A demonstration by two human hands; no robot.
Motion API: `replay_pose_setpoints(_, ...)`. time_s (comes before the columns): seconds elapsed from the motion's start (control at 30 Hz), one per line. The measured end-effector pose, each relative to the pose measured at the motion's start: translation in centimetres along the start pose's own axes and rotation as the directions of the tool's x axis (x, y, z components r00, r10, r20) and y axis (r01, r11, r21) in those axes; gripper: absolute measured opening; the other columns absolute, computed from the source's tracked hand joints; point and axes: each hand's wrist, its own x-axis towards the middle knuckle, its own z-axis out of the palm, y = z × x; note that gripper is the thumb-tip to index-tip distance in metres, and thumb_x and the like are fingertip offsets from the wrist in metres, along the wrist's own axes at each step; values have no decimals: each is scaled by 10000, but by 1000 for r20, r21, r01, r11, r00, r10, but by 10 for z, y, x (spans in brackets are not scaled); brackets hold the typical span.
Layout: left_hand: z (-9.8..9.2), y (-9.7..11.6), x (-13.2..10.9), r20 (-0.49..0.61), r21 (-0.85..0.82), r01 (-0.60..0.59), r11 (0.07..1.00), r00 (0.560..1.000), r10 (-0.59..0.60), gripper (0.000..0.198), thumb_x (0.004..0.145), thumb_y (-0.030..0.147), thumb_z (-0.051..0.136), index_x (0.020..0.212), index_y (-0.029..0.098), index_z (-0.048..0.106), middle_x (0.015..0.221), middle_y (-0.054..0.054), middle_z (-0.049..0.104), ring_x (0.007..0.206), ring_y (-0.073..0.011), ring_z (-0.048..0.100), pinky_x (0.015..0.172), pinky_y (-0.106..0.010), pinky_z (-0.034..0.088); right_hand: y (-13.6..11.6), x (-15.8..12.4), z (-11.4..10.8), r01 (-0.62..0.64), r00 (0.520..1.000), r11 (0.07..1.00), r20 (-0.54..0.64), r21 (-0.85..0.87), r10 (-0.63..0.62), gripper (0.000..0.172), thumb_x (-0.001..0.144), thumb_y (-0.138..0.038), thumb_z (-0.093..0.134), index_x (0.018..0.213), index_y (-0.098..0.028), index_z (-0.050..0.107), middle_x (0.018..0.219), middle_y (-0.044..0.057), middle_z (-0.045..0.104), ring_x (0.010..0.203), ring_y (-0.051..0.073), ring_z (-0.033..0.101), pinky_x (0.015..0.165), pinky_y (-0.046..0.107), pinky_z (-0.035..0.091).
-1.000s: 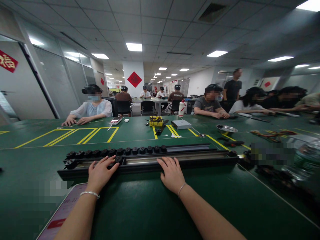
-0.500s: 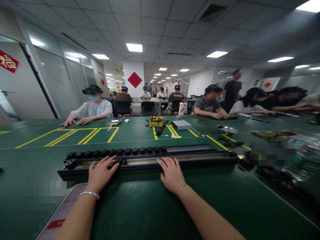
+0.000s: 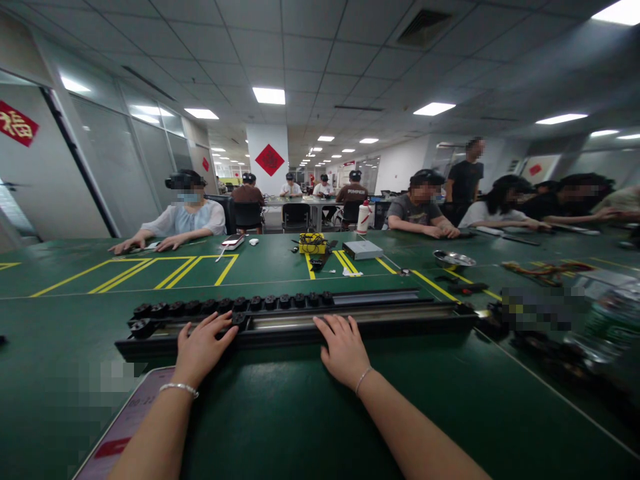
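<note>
A long black rail (image 3: 400, 317) lies across the green table (image 3: 300, 413) in front of me, with a row of several small black rollers (image 3: 235, 303) along its far left half. My left hand (image 3: 203, 347) rests on the rail's near edge, fingers spread and flat, fingertips by the rollers. My right hand (image 3: 343, 347) lies flat on the rail to the right of it, fingers stretched out. Neither hand holds anything. Each wrist wears a thin bracelet.
A phone (image 3: 125, 420) lies at the near left under my left forearm. A plastic bottle (image 3: 607, 320) and dark parts sit at the right. Farther off are a metal bowl (image 3: 453, 258), a grey box (image 3: 363, 249) and a yellow item (image 3: 313, 242). Several people sit around the tables.
</note>
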Motion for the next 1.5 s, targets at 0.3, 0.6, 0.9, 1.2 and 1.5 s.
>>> replay_pose_setpoints(0.3, -2, 1, 0, 24, 14, 4, 1000, 1000, -5, 305, 807, 478, 395, 954, 342, 626, 1285, 68, 533, 1254, -214, 401, 1030, -509, 196, -1, 0, 1, 2, 1000, 1000, -7, -8, -2, 576, 766, -261, 486, 1329, -310, 374, 1313, 22, 463, 1218, 220, 339, 1064, 419, 88)
replay_pose_setpoints(0.6, -2, 1, 0, 27, 14, 1, 1000, 1000, -2, 304, 803, 471, 397, 955, 345, 628, 1286, 63, 533, 1253, -219, 402, 1022, -511, 201, -1, 0, 0, 3, 1000, 1000, -6, -20, -3, 577, 763, -258, 484, 1328, -304, 375, 1314, 25, 463, 1215, 218, 344, 1064, 417, 92)
replay_pose_setpoints(0.9, -1, 0, 1, 30, 18, -3, 1000, 1000, 2, 311, 808, 477, 382, 962, 352, 622, 1296, 62, 524, 1257, -218, 396, 1019, -518, 201, -2, 0, -1, 1, 1000, 1000, -3, -20, -1, 578, 765, -267, 484, 1329, -313, 369, 1307, 18, 467, 1214, 212, 348, 1066, 408, 86)
replay_pose_setpoints(1.2, 0, 1, 0, 32, 18, -18, 1000, 999, 17, 312, 817, 463, 380, 967, 351, 630, 1298, 54, 523, 1247, -217, 409, 1030, -508, 186, -3, 1, -3, -5, 1000, 999, 22, -36, 6, 586, 768, -268, 483, 1338, -310, 354, 1322, 19, 453, 1221, 211, 339, 1069, 406, 79)
replay_pose_setpoints(1.5, 1, 0, 1, 29, -2, -48, 999, 998, 48, 309, 820, 461, 376, 962, 352, 629, 1297, 35, 526, 1242, -206, 414, 1043, -517, 158, -4, 0, -4, -9, 999, 999, 32, -35, 10, 588, 774, -259, 479, 1345, -307, 349, 1326, 26, 452, 1228, 222, 334, 1064, 422, 100)
